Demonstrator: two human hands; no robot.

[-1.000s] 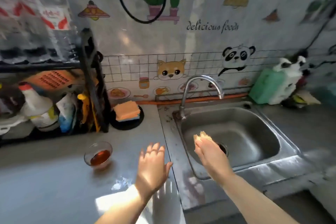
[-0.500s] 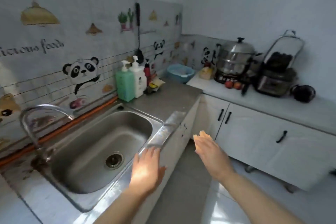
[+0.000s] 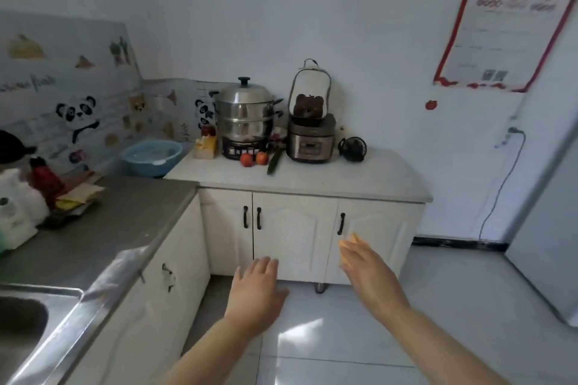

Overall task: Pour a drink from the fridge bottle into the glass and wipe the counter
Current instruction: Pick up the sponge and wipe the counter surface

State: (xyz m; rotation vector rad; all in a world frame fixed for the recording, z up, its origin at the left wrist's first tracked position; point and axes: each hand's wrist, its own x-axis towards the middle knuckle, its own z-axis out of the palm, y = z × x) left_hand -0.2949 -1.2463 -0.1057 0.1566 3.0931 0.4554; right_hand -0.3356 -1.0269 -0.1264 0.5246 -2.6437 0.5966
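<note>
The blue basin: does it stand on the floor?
No, the blue basin stands on the counter, at its far end.

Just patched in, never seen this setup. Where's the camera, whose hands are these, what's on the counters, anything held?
No machine: a person works bare-handed, and the picture comes from a camera on their head, looking forward and down. The left hand and right hand are both open, holding nothing, stretched out above the floor. On the white counter stand a steamer pot, a rice cooker, a black fan, two red fruits and a cucumber. A blue basin sits in the corner, the sink at lower left. The pale appliance at the right edge is probably the fridge. No glass or bottle shows.
</note>
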